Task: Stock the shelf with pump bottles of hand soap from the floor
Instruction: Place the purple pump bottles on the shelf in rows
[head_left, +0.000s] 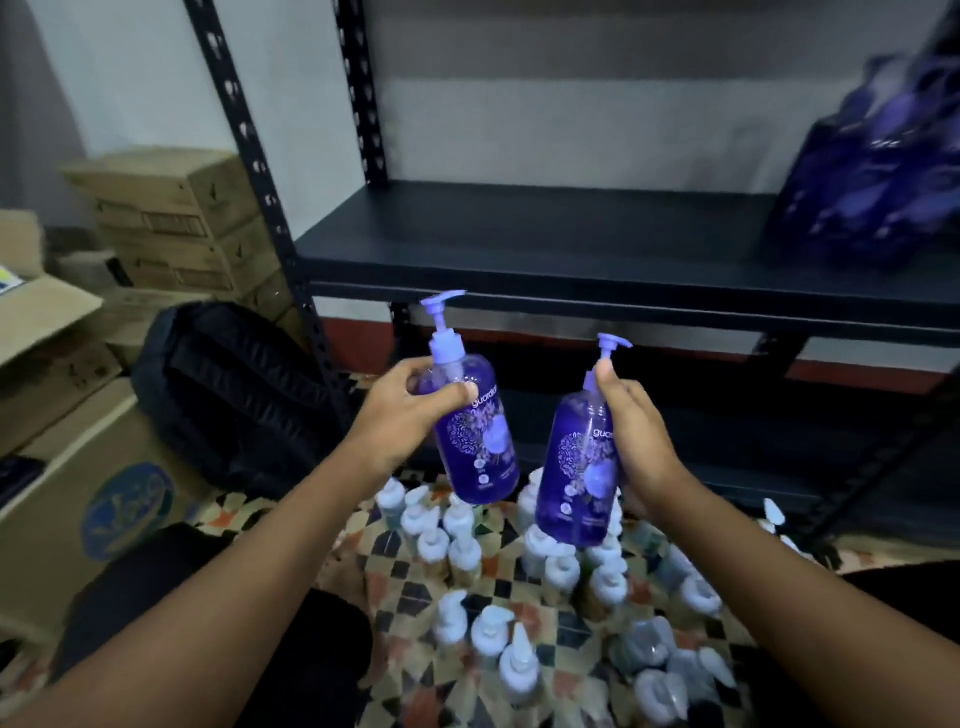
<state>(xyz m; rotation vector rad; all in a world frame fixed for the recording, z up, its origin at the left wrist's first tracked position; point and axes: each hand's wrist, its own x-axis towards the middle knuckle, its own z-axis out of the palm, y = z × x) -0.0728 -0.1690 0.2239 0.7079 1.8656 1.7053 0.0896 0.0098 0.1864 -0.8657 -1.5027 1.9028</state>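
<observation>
Dark shelf board (519, 228) lies ahead of and above both hands: left hand (410, 410) grips the higher bottle (478, 441), nearer its edge; right hand (634, 441) grips the lower bottle (571, 467); both stand pump-up, slightly tilted.

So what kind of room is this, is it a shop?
Probably a stockroom or the back room of a shop: there is a dark metal shelf rack, stacked cardboard boxes beside it, and many pump bottles standing on the tiled floor.

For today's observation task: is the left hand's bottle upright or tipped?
Slightly tipped: the bottle in the left hand leans its pump leftward.
</observation>
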